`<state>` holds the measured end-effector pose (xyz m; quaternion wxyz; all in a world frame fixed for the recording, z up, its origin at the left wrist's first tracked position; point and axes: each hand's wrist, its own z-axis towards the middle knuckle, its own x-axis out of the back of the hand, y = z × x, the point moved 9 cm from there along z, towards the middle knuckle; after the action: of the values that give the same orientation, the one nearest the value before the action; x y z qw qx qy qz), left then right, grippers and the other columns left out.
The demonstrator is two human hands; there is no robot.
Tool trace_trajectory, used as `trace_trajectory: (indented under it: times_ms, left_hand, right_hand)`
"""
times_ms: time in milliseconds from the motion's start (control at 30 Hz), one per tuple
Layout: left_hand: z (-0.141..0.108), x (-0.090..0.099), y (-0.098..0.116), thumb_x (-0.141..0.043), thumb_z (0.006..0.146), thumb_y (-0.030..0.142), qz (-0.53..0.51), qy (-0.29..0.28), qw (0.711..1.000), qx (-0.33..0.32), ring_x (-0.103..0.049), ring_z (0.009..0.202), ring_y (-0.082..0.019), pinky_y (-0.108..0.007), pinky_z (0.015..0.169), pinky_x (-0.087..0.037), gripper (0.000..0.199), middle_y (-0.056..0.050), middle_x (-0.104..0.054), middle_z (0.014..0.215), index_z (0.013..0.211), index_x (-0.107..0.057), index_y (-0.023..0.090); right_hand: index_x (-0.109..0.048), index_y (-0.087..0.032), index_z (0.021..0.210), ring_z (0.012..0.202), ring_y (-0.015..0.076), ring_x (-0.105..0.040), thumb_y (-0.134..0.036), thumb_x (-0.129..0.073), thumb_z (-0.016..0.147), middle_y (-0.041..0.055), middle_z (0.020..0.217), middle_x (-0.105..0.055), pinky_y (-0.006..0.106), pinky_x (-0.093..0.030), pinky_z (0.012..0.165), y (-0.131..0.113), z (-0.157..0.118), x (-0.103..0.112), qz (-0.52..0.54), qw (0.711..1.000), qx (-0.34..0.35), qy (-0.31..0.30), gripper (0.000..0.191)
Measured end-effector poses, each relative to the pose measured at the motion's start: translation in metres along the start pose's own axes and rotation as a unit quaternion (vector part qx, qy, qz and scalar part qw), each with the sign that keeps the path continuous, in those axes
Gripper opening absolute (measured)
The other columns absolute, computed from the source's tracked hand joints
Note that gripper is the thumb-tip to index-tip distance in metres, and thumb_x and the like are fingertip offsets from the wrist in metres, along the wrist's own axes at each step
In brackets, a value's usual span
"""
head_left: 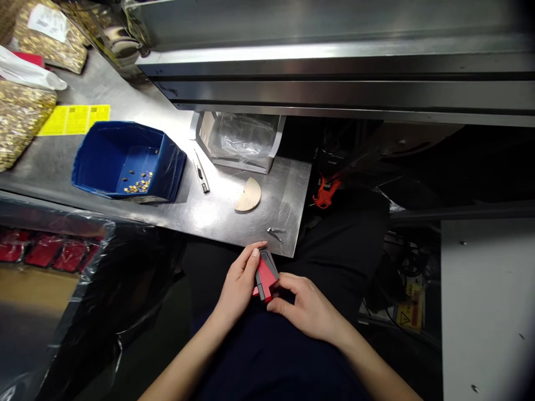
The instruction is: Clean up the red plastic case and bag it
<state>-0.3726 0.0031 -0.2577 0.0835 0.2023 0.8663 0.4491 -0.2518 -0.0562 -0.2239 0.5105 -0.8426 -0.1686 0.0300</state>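
Observation:
A small red and dark grey plastic part [266, 274] is held over my lap, just off the front edge of the metal table [225, 223]. My left hand [239, 281] grips its upper left side, thumb on top. From the right, my right hand [303, 303] pinches the lower right side between thumb and fingers. Its exact kind does not show. Close by on the table corner lies a small nail clipper-like metal tool [275, 234]. Behind that rests a beige half-round piece [249, 195].
A blue bin [119, 145] holds several small brass pieces [140, 184]. To its right lie a utility knife [200, 172] and a grey bin [271, 159] with clear plastic. Bags of brass parts [25, 122] sit far left. A metal machine edge [334, 94] overhangs the table. An orange air gun [326, 192] hangs right.

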Motion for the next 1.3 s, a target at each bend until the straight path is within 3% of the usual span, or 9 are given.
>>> trace_trajectory:
  times_ms: [100, 200, 267, 433, 900, 1100, 1200, 1300]
  left_hand:
    - [-0.006, 0.004, 0.010, -0.038, 0.106, 0.058, -0.010, -0.024, 1.000, -0.005, -0.061, 0.119, -0.027, -0.041, 0.107, -0.046, 0.052, -0.005, -0.066, 0.131, 0.146, -0.052, 0.030]
    - [-0.017, 0.003, 0.027, -0.042, 0.106, 0.054, 0.021, -0.049, 0.995, -0.088, -0.034, 0.151, -0.027, -0.046, 0.128, -0.024, 0.050, -0.003, -0.040, 0.163, 0.152, -0.046, 0.035]
    - [-0.025, -0.003, 0.033, -0.048, 0.106, 0.049, 0.038, -0.083, 0.988, -0.126, -0.023, 0.156, -0.027, -0.047, 0.130, -0.018, 0.045, -0.001, -0.030, 0.168, 0.149, -0.051, 0.036]
    - [-0.035, -0.013, 0.036, -0.060, 0.102, 0.044, 0.000, -0.126, 0.982, -0.138, -0.030, 0.154, -0.030, -0.049, 0.129, -0.024, 0.047, -0.002, -0.032, 0.167, 0.148, -0.054, 0.038]
    - [-0.039, -0.006, 0.059, -0.065, 0.096, 0.051, 0.035, -0.107, 0.971, -0.211, -0.026, 0.155, -0.038, -0.060, 0.128, -0.022, 0.048, -0.004, -0.030, 0.169, 0.142, -0.062, 0.035]
    - [-0.036, -0.001, 0.056, -0.066, 0.096, 0.046, -0.017, -0.050, 0.981, -0.187, -0.047, 0.141, -0.038, -0.056, 0.122, -0.034, 0.030, -0.004, -0.051, 0.156, 0.120, -0.078, 0.035]
    - [-0.031, 0.003, 0.046, -0.053, 0.103, 0.043, -0.052, -0.034, 0.989, -0.131, -0.053, 0.136, -0.036, -0.055, 0.118, -0.038, 0.032, -0.004, -0.055, 0.152, 0.108, -0.082, 0.033]
    - [-0.032, -0.004, 0.041, -0.050, 0.101, 0.061, -0.046, -0.088, 0.987, -0.129, -0.041, 0.146, -0.038, -0.055, 0.124, -0.031, 0.045, -0.005, -0.042, 0.162, 0.126, -0.075, 0.032]
  right_hand:
    - [-0.072, -0.022, 0.097, 0.086, 0.0171, -0.065, -0.029, -0.065, 0.099, 0.0008, 0.096, -0.071, 0.029, -0.047, 0.079, -0.015, 0.001, 0.004, 0.004, 0.998, 0.062, 0.027, 0.010]
    - [-0.067, -0.020, 0.089, 0.076, 0.0155, -0.058, -0.032, -0.057, 0.103, 0.0007, 0.084, -0.064, 0.029, -0.043, 0.073, -0.028, -0.002, 0.018, -0.021, 0.989, 0.116, 0.086, 0.020]
    - [-0.065, -0.020, 0.087, 0.075, 0.0151, -0.057, -0.031, -0.055, 0.104, 0.0003, 0.081, -0.061, 0.029, -0.042, 0.072, -0.034, -0.003, 0.025, -0.025, 0.985, 0.133, 0.104, 0.022]
    - [-0.066, -0.021, 0.091, 0.077, 0.0154, -0.058, -0.028, -0.056, 0.103, 0.0010, 0.084, -0.064, 0.030, -0.042, 0.073, -0.043, -0.005, 0.028, -0.040, 0.982, 0.154, 0.099, 0.017]
    - [-0.064, -0.020, 0.094, 0.073, 0.0168, -0.058, -0.024, -0.056, 0.104, 0.0037, 0.082, -0.067, 0.033, -0.044, 0.070, -0.061, -0.019, 0.023, -0.119, 0.956, 0.244, 0.112, 0.014]
    - [-0.066, -0.018, 0.101, 0.073, 0.0184, -0.061, -0.019, -0.058, 0.102, 0.0050, 0.085, -0.071, 0.035, -0.039, 0.068, -0.068, -0.025, 0.014, -0.219, 0.934, 0.261, 0.111, 0.009]
    - [-0.068, -0.018, 0.095, 0.072, 0.0176, -0.062, -0.023, -0.059, 0.102, 0.0041, 0.082, -0.071, 0.034, -0.040, 0.068, -0.067, -0.023, 0.009, -0.202, 0.943, 0.242, 0.105, 0.012]
    - [-0.069, -0.020, 0.088, 0.072, 0.0162, -0.062, -0.028, -0.060, 0.102, 0.0022, 0.080, -0.070, 0.031, -0.044, 0.070, -0.057, -0.017, 0.014, -0.095, 0.975, 0.159, 0.121, 0.018]
